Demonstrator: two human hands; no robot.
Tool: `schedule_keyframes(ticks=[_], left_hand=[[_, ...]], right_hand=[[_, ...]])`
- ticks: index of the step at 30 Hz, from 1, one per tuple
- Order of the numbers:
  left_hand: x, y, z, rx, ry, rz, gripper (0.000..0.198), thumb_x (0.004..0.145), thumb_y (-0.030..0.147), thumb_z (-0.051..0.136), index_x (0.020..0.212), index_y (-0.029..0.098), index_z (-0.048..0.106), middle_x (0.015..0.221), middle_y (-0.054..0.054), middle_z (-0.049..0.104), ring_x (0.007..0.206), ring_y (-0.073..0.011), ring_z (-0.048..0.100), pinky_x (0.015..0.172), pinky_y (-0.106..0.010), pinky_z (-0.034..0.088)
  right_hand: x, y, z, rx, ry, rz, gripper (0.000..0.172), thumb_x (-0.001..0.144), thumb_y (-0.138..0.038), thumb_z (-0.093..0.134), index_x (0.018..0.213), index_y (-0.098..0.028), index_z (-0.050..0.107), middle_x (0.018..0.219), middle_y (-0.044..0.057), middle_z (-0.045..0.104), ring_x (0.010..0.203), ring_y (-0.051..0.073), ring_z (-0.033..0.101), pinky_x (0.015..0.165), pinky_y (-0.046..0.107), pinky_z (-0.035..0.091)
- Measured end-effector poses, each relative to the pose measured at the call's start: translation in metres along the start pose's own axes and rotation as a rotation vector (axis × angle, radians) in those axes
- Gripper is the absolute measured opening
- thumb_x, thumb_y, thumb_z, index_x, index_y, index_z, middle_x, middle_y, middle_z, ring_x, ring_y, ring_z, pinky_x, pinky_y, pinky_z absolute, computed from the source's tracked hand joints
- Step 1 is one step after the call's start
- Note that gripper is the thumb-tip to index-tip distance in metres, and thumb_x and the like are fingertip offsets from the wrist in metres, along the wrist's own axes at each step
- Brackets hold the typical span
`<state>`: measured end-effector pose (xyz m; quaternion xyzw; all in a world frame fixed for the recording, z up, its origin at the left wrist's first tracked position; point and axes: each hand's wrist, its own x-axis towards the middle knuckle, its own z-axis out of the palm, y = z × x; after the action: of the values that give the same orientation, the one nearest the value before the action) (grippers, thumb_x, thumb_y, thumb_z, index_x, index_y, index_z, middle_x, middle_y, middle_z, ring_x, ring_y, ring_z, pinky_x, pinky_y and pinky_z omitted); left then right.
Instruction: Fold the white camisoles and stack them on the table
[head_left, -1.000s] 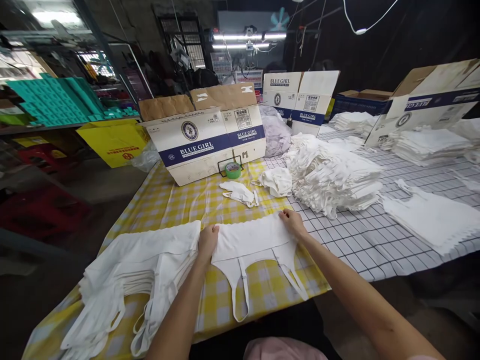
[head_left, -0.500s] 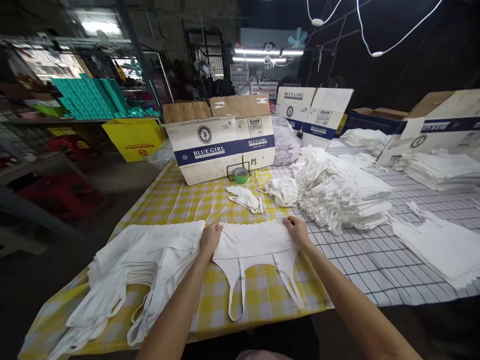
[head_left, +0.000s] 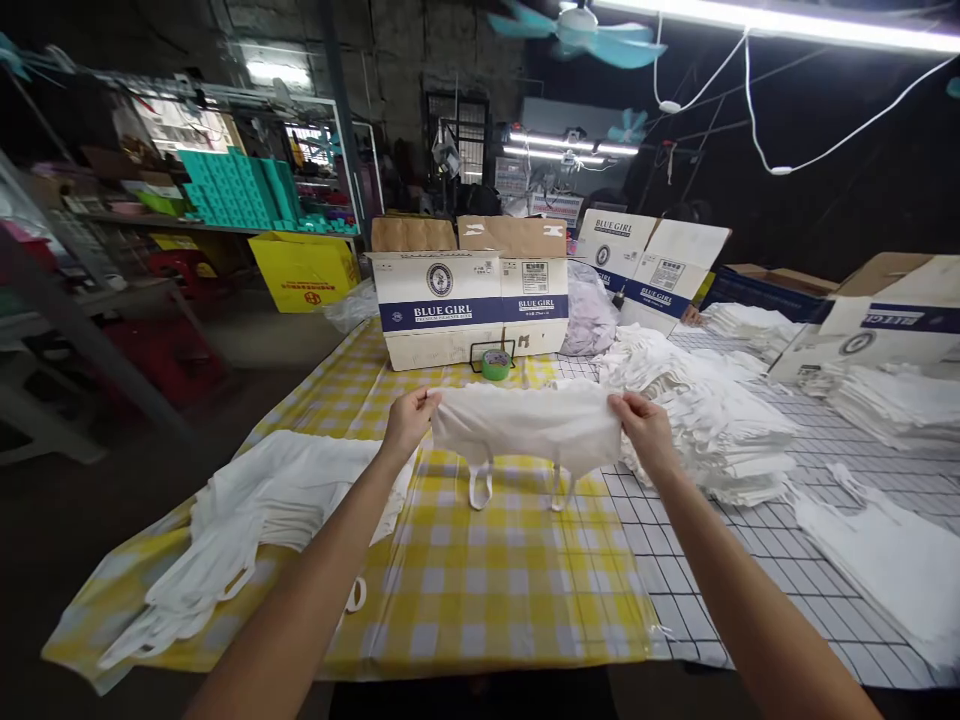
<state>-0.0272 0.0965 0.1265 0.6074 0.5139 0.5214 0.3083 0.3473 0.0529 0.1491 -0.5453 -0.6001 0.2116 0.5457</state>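
A white strappy camisole top (head_left: 525, 425) hangs stretched between my two hands, lifted above the yellow checked cloth (head_left: 480, 590), its straps dangling below. My left hand (head_left: 409, 425) pinches its upper left corner. At the upper right corner, my right hand (head_left: 643, 428) grips it between thumb and fingers. To the left lies a layered stack of white tops (head_left: 277, 490), partly hidden behind my left forearm. A big heap of white garments (head_left: 697, 410) sits just beyond my right hand.
Behind the top stand a roll of green tape (head_left: 495, 365) and a cardboard box (head_left: 472, 310). At right, a flat stack of white tops (head_left: 885, 560) lies on the white grid cloth (head_left: 675, 570). A ceiling fan (head_left: 577, 35) hangs overhead.
Both hands have raised the white top off the table and spread it in the air. It now covers the small white pieces behind it. The head view has tilted up and turned left.
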Motion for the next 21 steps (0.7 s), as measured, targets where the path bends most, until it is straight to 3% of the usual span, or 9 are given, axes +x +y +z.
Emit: schedule_keyframes(ticks=[6, 11, 16, 21], left_hand=[[0.012, 0.048, -0.018, -0.094, 0.095, 0.127, 0.032, 0.074, 0.045, 0.055, 0.077, 0.013, 0.06, 0.061, 0.002, 0.057, 0.059, -0.0121, 0.052, 0.054, -0.02, 0.04], [0.015, 0.068, -0.042, -0.116, 0.133, 0.193, 0.025, 0.077, 0.039, 0.053, 0.073, 0.015, 0.057, 0.059, 0.003, 0.052, 0.055, -0.0104, 0.049, 0.052, -0.019, 0.039], [0.008, 0.078, -0.087, -0.143, 0.21, 0.259, 0.022, 0.08, 0.036, 0.05, 0.076, 0.016, 0.056, 0.062, 0.004, 0.051, 0.055, -0.0082, 0.046, 0.053, -0.017, 0.037], [-0.014, 0.083, -0.146, -0.108, 0.316, 0.24, 0.023, 0.077, 0.038, 0.054, 0.079, 0.015, 0.058, 0.065, 0.003, 0.053, 0.058, -0.0093, 0.048, 0.054, -0.018, 0.038]], right_hand=[[0.023, -0.057, -0.009, -0.005, 0.122, -0.218, 0.03, 0.076, -0.043, 0.058, 0.063, -0.018, 0.051, 0.068, -0.002, 0.042, 0.062, 0.011, 0.039, 0.053, 0.022, 0.033], [0.032, -0.083, 0.005, 0.13, 0.053, -0.207, 0.031, 0.078, -0.04, 0.057, 0.062, -0.018, 0.044, 0.059, -0.005, 0.033, 0.055, 0.009, 0.032, 0.051, 0.021, 0.028], [0.031, -0.109, 0.032, 0.246, -0.041, -0.21, 0.029, 0.078, -0.039, 0.059, 0.062, -0.018, 0.047, 0.058, -0.005, 0.036, 0.055, 0.009, 0.033, 0.051, 0.022, 0.029], [0.021, -0.144, 0.065, 0.295, -0.152, -0.263, 0.029, 0.078, -0.041, 0.059, 0.063, -0.018, 0.05, 0.059, -0.004, 0.04, 0.055, 0.01, 0.036, 0.051, 0.022, 0.031]])
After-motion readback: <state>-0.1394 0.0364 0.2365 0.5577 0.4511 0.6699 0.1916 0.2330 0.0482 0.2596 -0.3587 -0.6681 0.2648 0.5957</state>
